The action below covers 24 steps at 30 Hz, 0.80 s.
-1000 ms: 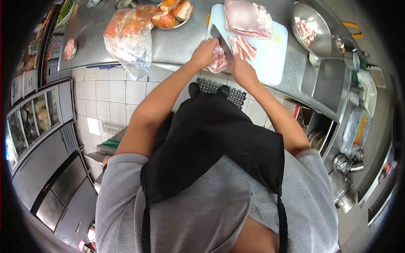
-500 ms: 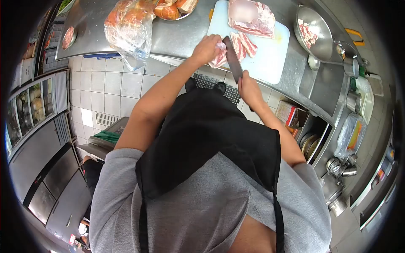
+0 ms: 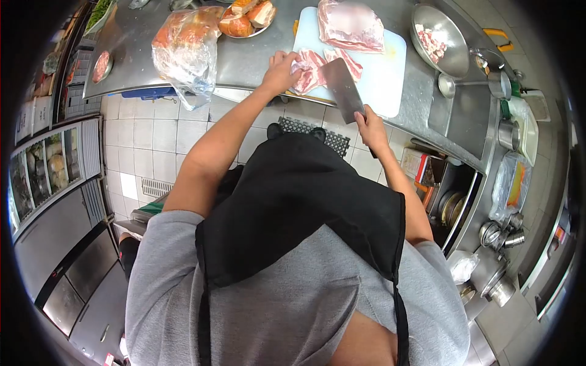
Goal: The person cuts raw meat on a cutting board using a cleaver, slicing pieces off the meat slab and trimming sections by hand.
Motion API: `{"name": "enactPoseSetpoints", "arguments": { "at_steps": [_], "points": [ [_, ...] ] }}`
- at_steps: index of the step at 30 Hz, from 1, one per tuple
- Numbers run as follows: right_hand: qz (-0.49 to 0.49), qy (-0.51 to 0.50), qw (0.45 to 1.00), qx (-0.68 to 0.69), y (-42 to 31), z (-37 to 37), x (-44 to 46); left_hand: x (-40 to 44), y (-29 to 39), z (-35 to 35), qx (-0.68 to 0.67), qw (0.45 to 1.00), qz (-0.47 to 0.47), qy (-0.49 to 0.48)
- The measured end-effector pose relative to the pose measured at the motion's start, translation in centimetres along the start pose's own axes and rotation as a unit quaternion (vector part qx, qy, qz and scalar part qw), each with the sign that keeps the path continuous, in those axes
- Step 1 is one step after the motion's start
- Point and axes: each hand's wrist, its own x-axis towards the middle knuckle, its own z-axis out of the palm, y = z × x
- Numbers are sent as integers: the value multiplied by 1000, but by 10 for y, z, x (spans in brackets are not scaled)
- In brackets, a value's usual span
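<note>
My right hand (image 3: 372, 129) is wrapped round the handle of a cleaver (image 3: 343, 90), whose broad blade lies tilted with its flat side showing. The blade's tip end overlaps the pork slices (image 3: 310, 68), which lie at the near left of a white cutting board (image 3: 390, 91). At the left edge of these slices, my left hand (image 3: 282, 73) grips the meat with bent fingers. Another streaky pork strip (image 3: 349, 64) lies just beyond the blade. A large slab of pork (image 3: 351, 27) rests at the back of the board.
A steel bowl with diced meat (image 3: 441, 38) stands right of the board, beside a ladle (image 3: 447, 85). On the left are a plastic bag of browned meat (image 3: 183, 52), a plate of meat chunks (image 3: 247, 19) and a small dish of meat (image 3: 102, 67). The steel counter's edge runs in front.
The cleaver has turned from nearly edge-on to showing its flat side, away from the left-hand meat. My left hand has shifted slightly left, and the slices lie flatter. The whole view has shifted a little.
</note>
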Motion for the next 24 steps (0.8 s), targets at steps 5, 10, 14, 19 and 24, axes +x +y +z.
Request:
{"name": "enactPoseSetpoints", "arguments": {
  "at_steps": [5,10,14,19,24],
  "points": [
    [-90,191,975,69,-102,-18,-4,-5,-6,6,-60,998,-7,-12],
    [-63,74,991,-93,-41,45,-8,2,-10,8,-84,996,-2,1],
    [-69,19,994,-86,17,22,-12,-5,-19,8,-92,994,60,-15],
    [-37,88,995,-19,-54,-17,-15,-16,-1,3,-110,994,4,1],
    [-22,109,992,-62,-27,50,-31,-11,-1,4,-91,996,-6,0]
  ]
}}
